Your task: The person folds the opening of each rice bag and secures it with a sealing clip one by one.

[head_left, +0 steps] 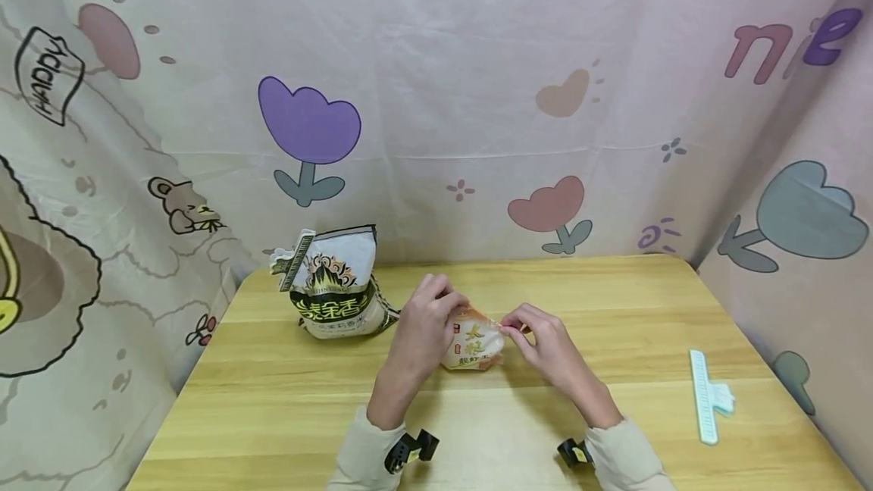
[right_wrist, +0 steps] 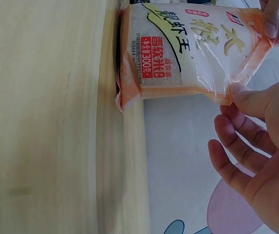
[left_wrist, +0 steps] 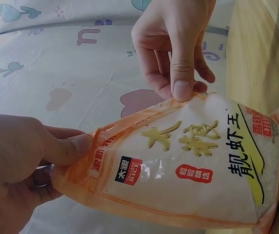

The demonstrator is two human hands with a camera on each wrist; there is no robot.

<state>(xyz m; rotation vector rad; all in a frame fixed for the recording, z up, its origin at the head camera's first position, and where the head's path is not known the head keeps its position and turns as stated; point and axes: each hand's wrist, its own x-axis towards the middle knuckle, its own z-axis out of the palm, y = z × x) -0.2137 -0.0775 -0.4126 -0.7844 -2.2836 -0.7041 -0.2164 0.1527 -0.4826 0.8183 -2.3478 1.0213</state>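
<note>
A small orange and white rice bag stands upright on the table between the two hands. My left hand pinches its top edge at the left corner, as the left wrist view shows with the thumb on the orange film. On the other side, my right hand pinches the bag's right edge between thumb and forefinger. The right wrist view shows that hand's other fingers spread loosely away from the bag. Gold and black characters cover the bag's front, and its bottom rests on the wood.
Left of the hands stands a larger rice bag, its top folded and held by a sealing clip. A pale turquoise sealing clip lies on the wooden table at the right. Printed cloth hangs behind and at both sides.
</note>
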